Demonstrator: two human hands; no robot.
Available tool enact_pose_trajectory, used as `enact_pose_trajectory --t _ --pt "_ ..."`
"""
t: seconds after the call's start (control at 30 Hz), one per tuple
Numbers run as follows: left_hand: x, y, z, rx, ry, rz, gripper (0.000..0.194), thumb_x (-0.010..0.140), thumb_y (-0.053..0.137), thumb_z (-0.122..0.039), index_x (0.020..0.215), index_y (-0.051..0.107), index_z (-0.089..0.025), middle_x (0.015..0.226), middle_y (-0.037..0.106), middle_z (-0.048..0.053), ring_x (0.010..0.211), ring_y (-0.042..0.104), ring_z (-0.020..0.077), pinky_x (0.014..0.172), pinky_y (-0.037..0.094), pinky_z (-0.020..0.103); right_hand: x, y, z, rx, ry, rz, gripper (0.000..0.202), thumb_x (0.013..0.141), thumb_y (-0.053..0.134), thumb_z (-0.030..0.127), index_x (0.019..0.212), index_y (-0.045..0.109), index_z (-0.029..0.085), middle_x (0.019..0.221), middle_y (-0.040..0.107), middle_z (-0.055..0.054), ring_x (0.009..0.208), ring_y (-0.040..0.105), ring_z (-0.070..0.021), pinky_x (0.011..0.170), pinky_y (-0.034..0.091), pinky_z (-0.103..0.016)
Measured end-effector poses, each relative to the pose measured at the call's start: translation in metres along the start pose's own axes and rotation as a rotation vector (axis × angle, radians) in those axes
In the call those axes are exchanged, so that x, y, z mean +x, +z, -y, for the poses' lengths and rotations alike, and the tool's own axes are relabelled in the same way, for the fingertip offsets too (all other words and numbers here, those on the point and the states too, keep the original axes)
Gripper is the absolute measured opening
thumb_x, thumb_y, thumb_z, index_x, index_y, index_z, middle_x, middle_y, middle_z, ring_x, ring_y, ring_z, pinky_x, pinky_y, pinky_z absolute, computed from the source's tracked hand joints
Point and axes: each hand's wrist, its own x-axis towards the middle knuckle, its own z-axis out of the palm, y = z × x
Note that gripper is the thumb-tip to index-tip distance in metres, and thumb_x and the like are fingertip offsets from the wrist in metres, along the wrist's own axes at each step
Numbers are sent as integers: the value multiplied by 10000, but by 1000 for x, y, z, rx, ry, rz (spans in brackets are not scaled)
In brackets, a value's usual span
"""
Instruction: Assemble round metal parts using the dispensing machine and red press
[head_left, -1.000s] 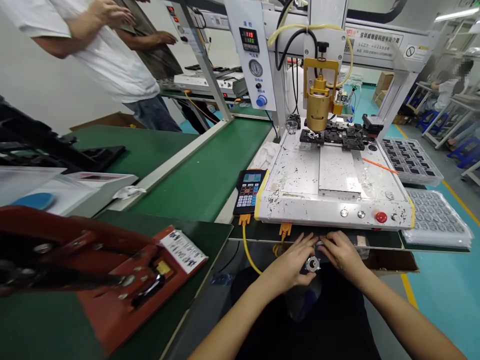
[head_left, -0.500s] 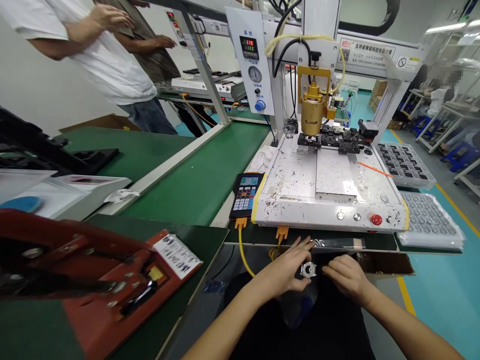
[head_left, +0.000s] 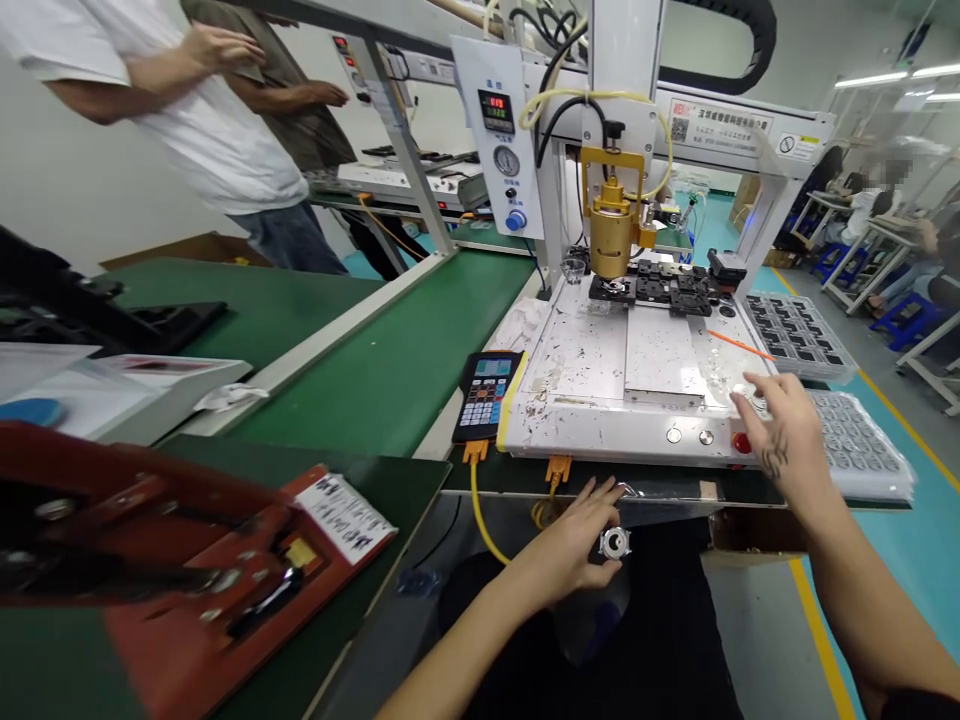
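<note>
Green desk [head_left: 292,300] spreads across the far left, and ahead I see a white machine [head_left: 577,430]. Near, below its front edge, my left hand [head_left: 574,545] has its fingers around a ring-shaped part [head_left: 615,543], silvery and shiny, with small lugs and a partly dark centre. My right hand [head_left: 791,440] is at the machine's right front corner; whether its bent fingers grip anything, I can't tell.

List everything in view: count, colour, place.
Ring: 1, silvery, low centre
Machine: 1, white, ahead
Head: 1, gold, on machine
Fixtures: several, black, on machine
Keypad: 1, black, left of machine
Stick: 1, orange, on machine
Trays: at least 2, clear, right of machine
Press: 1, red, near left
Belt: 1, green, centre left
Stools: several, blue, far right
People: several, white or dark clothes, background
Left hand: 1, bare, on ring
Right hand: 1, bare, at machine corner
</note>
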Motion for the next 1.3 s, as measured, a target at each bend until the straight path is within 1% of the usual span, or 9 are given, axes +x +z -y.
enact_pose_trajectory --t 0.1,0.17,0.27,0.37,0.57,0.73,0.9,1.17,1.3 --pt "4 -1 -2 -21 -15 -20 390 775 846 -144 1065 600 -231 1675 557 198 1647 392 361 1387 208 632 -47 33 45 181 -122 150 145 1089 606 219 1119 744 247 1003 753 -73 915 729 -250 867 621 -405" --pt "6 -5 -3 -38 -30 -41 384 795 843 -164 1092 612 -237 1649 594 178 1638 415 345 1386 240 612 -75 63 63 276 -175 282 165 1094 580 186 1124 726 259 1001 774 -54 894 764 -216 816 653 -325" --pt "3 -11 -4 -61 -50 -82 380 835 820 -183 1144 610 -249 1615 634 149 1605 477 314 1375 305 571 -101 105 66 314 -156 333 229 1111 487 132 1108 691 237 951 763 -67 850 775 -218 775 669 -325" --pt "-5 -12 -3 -55 -68 -110 396 832 818 -182 1161 608 -245 1666 578 156 1631 432 332 1371 314 579 -112 125 54 289 -131 346 183 1105 539 154 1182 695 212 1003 754 -104 919 765 -260 827 670 -385" --pt "-13 -6 3 3 -89 -90 409 825 796 -125 1188 637 -230 1660 580 175 1642 406 356 1375 239 665 -125 134 48 219 -170 384 199 1094 647 291 1225 757 190 995 727 -130 892 723 -296 799 637 -430" --pt "-14 -9 4 15 -84 -74 395 814 835 -165 1142 626 -235 1675 561 183 1643 402 360 1364 281 658 -125 137 51 201 -167 388 175 1091 657 266 1240 737 222 1060 739 -110 939 733 -269 841 631 -395" --pt "-16 -8 6 24 -58 -79 384 833 797 -150 1153 606 -240 1682 549 194 1648 393 350 1373 242 662 -129 141 51 133 -196 381 213 1110 611 258 1264 743 192 1019 721 -125 882 707 -276 769 600 -400" --pt "-16 -14 7 16 -23 -18 368 805 834 -168 1089 611 -240 1677 561 182 1647 396 343 1388 230 611 -149 153 28 220 -402 380 296 1136 510 164 1260 769 234 999 806 -104 784 675 -228 652 531 -380" --pt "-15 -19 5 3 -26 -4 316 836 804 -166 1069 608 -249 1693 548 159 1651 390 331 1387 242 604 -170 142 31 270 -360 386 226 1119 575 215 1150 781 304 920 790 -43 734 685 -211 631 567 -359"
